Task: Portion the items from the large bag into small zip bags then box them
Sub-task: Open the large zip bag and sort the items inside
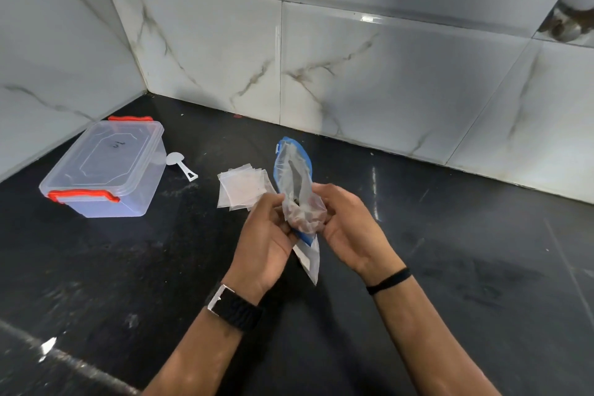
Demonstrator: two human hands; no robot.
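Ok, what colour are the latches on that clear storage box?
Orange-red, on the storage box; the near latch shows best in the head view.

Clear plastic box [103, 170]; glossy black countertop [450, 251]; glossy marble-look tiles [385, 74].

Black counter [450, 267] bears lidded box [103, 170] (red clasps), scoop [180, 164], small bags [241, 190].

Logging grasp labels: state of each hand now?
Left hand: grips the large bag.
Right hand: grips the same bag.
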